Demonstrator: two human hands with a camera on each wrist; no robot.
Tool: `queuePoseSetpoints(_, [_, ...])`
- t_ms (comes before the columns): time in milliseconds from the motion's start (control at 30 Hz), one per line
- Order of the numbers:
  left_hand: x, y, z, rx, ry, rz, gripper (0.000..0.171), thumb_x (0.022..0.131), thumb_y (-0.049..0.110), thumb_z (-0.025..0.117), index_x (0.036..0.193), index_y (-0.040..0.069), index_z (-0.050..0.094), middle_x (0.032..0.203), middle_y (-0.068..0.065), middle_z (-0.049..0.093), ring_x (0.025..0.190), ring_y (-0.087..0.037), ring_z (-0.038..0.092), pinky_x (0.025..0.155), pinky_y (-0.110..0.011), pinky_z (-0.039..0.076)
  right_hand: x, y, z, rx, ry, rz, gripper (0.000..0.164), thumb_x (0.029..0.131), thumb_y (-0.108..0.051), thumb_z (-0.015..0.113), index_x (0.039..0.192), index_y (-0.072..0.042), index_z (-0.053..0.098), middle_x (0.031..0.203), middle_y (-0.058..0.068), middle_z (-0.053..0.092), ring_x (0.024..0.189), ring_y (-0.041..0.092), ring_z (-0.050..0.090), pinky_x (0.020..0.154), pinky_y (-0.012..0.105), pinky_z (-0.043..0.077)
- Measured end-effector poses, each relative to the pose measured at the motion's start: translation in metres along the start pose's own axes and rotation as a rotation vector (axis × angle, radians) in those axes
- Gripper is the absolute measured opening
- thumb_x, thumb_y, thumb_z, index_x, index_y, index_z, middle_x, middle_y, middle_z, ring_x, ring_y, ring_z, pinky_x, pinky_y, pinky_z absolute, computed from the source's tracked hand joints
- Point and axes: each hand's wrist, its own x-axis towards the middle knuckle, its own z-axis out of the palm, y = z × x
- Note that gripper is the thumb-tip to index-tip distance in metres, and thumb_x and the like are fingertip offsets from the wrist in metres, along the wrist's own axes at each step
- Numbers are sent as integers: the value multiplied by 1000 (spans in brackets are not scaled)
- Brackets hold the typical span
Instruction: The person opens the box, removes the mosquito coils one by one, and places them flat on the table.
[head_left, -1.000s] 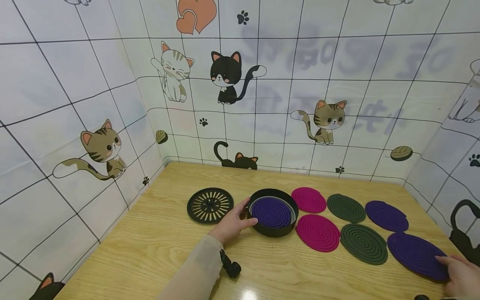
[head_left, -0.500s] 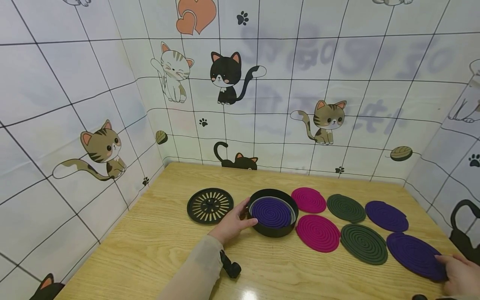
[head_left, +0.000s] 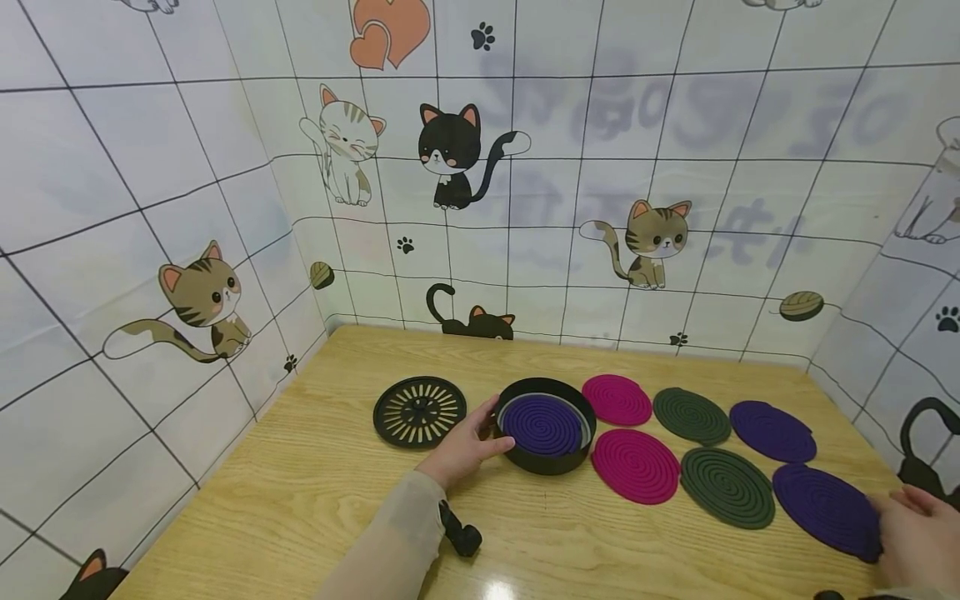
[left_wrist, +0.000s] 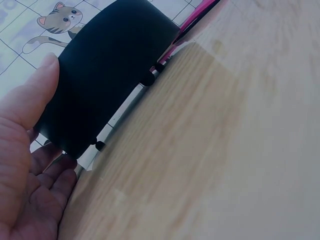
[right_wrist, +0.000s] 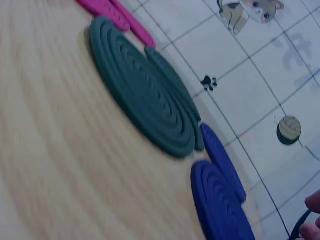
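Note:
A round black mosquito coil holder (head_left: 546, 463) stands on the table with a purple mosquito coil (head_left: 542, 425) lying in it. My left hand (head_left: 467, 448) holds the holder's left side, thumb at the front; the left wrist view shows the fingers (left_wrist: 64, 182) around its lower edge. Over at the far right, my right hand (head_left: 921, 533) is beside the right edge of the nearest purple coil (head_left: 825, 508), fingers loosely bent. It hides part of that edge, so contact is unclear. The right wrist view catches only some fingertips (right_wrist: 312, 227).
A slotted black lid (head_left: 420, 412) lies left of the holder. Right of it lie pink coils (head_left: 636, 467), green coils (head_left: 727, 487) and another purple coil (head_left: 772, 432), in two rows on the wooden table (head_left: 600, 558). Cat-print sheeting (head_left: 555, 275) borders the table.
My right hand has shifted slightly up and turned at the nearest purple coil, whose visible right end now lies a little further left. The left hand and holder have stayed still.

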Motion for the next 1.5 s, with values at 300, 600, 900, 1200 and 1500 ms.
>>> queuePoseSetpoints(300, [0,-1,1,-10,0,18,85,88,35,71,155,20,21,153,-7,34,138,-25,34,113,-43,27,-22,-23,19,102,-224,-126,57,94,-19,58,147,-22,36,103,-25,43,93,-7,43,92,14,39])
queuePoseSetpoints(600, [-6,13,1,-32,-11,18,83,90,24,70,154,9,19,151,-17,34,139,-32,33,113,-46,25,-33,-29,56,256,-467,-180,50,91,-23,68,136,-25,48,105,-19,53,89,-5,52,78,11,45])
queuePoseSetpoints(900, [-2,4,1,-14,-7,26,85,89,33,70,155,16,19,151,-11,36,138,-27,34,113,-43,26,-91,-52,86,164,-577,-267,52,97,-16,58,143,-8,36,112,-9,49,91,-4,50,75,9,44])
queuePoseSetpoints(1200, [-1,0,-2,11,-4,10,87,88,39,71,155,18,19,153,-9,33,139,-26,33,113,-42,26,-137,-68,123,119,-729,-287,59,98,-12,54,149,1,26,134,11,41,98,1,49,97,24,43])
queuePoseSetpoints(1500, [-3,4,0,-21,-8,24,85,89,33,70,155,15,19,152,-13,34,139,-29,32,113,-44,25,-171,-78,156,141,-853,-256,56,98,-10,56,146,1,31,141,16,39,111,14,49,102,34,40])
